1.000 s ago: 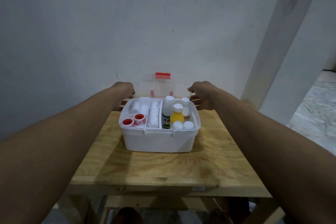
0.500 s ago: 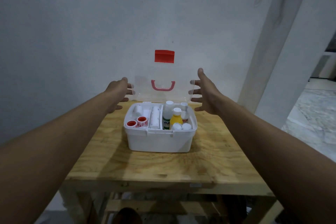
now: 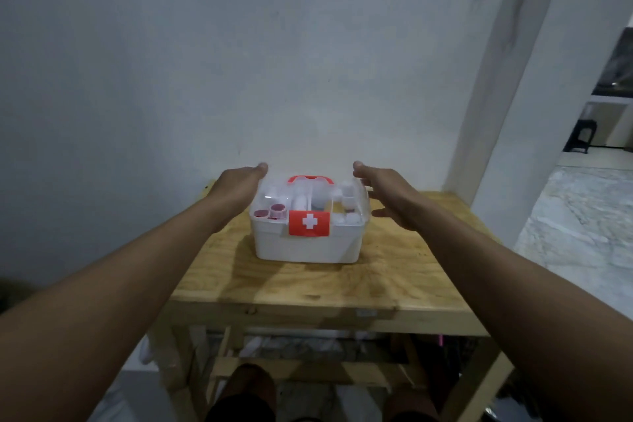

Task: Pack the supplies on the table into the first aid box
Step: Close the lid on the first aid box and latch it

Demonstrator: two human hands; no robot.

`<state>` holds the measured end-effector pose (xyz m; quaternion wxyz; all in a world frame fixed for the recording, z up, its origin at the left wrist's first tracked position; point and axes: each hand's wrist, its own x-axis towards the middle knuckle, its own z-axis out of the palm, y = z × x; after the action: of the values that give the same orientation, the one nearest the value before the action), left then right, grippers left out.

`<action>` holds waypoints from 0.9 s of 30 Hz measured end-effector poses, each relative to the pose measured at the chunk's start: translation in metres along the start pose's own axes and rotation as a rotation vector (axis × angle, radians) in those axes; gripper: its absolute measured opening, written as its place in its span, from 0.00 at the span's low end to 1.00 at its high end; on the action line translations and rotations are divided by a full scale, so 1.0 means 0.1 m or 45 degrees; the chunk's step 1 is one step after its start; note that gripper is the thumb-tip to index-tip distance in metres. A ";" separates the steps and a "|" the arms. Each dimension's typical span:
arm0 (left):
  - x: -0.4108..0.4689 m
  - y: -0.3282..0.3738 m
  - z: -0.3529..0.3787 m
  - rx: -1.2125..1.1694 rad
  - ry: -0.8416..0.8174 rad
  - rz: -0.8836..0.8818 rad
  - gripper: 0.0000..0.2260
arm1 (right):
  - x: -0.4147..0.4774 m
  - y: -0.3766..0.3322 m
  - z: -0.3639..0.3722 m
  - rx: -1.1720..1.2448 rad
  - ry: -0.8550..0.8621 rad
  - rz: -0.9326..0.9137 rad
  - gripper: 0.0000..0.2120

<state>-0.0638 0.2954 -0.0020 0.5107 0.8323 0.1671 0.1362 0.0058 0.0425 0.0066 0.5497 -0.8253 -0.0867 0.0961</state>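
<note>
The white first aid box (image 3: 308,245) stands on the wooden table (image 3: 318,288) near the wall. Its clear lid (image 3: 270,193) is down over the box, and the red latch with a white cross (image 3: 309,223) hangs over the front rim. Bottles, tape rolls and cotton balls show blurred through the lid. My left hand (image 3: 238,187) rests flat against the lid's left side, fingers spread. On the lid's right side is my right hand (image 3: 383,193), fingers apart. Neither hand holds anything.
A grey wall stands just behind the table. A white pillar (image 3: 513,113) rises at the right, with a tiled floor (image 3: 582,223) beyond it. My knees (image 3: 253,387) show under the table's front edge.
The lid has swung from lying back behind the box, up through upright, and down onto it. Both hands followed it forward and down, and the latch now faces me.
</note>
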 end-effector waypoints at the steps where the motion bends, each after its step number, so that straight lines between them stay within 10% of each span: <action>1: -0.05 -0.02 0.02 0.063 0.012 0.082 0.21 | -0.04 0.01 0.03 -0.087 0.016 -0.063 0.27; 12: -0.42 -0.26 0.23 0.574 -0.093 0.394 0.52 | -0.36 0.20 0.15 -0.778 0.080 -0.403 0.33; 27: -0.41 -0.37 0.25 0.628 0.004 0.468 0.49 | -0.42 0.37 0.29 -0.877 0.116 -0.447 0.53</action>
<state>-0.0960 0.2735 -0.0482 0.2598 0.9472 0.0425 0.1830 -0.0407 0.0437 -0.0356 0.2517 -0.9375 -0.2294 -0.0710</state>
